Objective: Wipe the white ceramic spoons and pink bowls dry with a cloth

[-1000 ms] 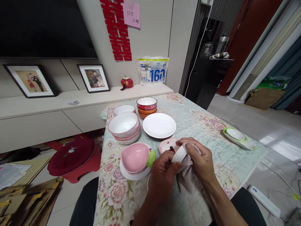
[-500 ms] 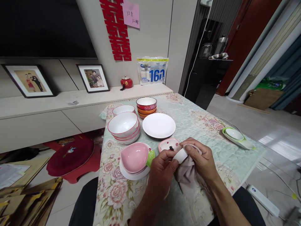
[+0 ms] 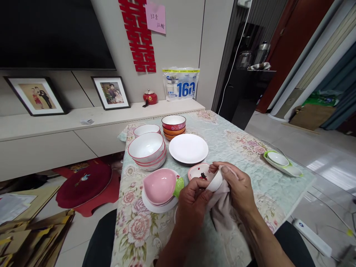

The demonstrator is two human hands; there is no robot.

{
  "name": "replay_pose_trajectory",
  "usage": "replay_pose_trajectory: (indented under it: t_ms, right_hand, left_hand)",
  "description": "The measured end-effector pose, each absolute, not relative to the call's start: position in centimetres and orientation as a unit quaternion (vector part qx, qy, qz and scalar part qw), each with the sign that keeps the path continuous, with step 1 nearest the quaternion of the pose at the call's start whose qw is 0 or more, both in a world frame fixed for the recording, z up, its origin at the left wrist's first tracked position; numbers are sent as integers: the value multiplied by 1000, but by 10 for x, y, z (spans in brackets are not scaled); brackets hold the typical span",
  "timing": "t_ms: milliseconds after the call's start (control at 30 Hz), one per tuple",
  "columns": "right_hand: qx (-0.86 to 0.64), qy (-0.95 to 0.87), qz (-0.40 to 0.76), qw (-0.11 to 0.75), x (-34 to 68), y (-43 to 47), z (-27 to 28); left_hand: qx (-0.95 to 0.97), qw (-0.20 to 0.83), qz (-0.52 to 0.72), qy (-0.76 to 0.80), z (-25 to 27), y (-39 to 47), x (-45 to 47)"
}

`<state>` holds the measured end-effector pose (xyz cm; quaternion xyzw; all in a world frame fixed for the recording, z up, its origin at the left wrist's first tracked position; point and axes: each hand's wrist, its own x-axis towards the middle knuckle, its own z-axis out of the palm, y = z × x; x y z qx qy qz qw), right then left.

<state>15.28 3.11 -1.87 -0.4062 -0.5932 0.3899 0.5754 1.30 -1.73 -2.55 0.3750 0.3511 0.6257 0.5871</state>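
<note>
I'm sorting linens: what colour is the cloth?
The cloth is pale greyish pink; see the head view.

A flowery cloth (image 3: 139,228) covers the surface (image 3: 228,146). On it sit stacked bowls (image 3: 147,152), piled plates (image 3: 188,148), a spotted dish (image 3: 196,171) and green-edged dishes (image 3: 283,167).

White dish (image 3: 216,181) partly hidden by hands (image 3: 191,202); television (image 3: 52,35) cut off top-left.

1. A home's living room is showing around the cloth-covered table (image 3: 269,189).
2. Behind the table, a low cabinet (image 3: 41,152) is carrying framed photographs (image 3: 111,92).
3. Behind the table, to its left, a large screen (image 3: 50,35) is hanging.
4. Left of the table, a cushioned stool (image 3: 83,185) is standing.
5. Far right of the table, a blue curtain (image 3: 340,89) is hanging.
</note>
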Motion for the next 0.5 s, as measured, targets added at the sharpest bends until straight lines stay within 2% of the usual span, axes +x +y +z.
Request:
replay_pose_trajectory:
  t_ms: [100, 233, 333, 400, 500]
  right_hand:
    - [-413, -599, 371, 577, 150, 28, -18]
    - [-319, -764, 170, 535, 141, 20, -9]
    - [-262, -808, 105, 517, 140, 19, -7]
    - [-276, -785, 148, 534, 142, 22, -9]
    - [-348, -675, 313, 570, 148, 27, -16]
  left_hand:
    - [368, 586, 630, 353, -25, -18, 14]
    - [355, 587, 641, 346, -21, -17, 15]
    - [343, 595, 644, 337, -21, -16, 14]
    - [341, 603, 639, 335, -23, -16, 14]
    - [334, 617, 642, 310, -26, -16, 15]
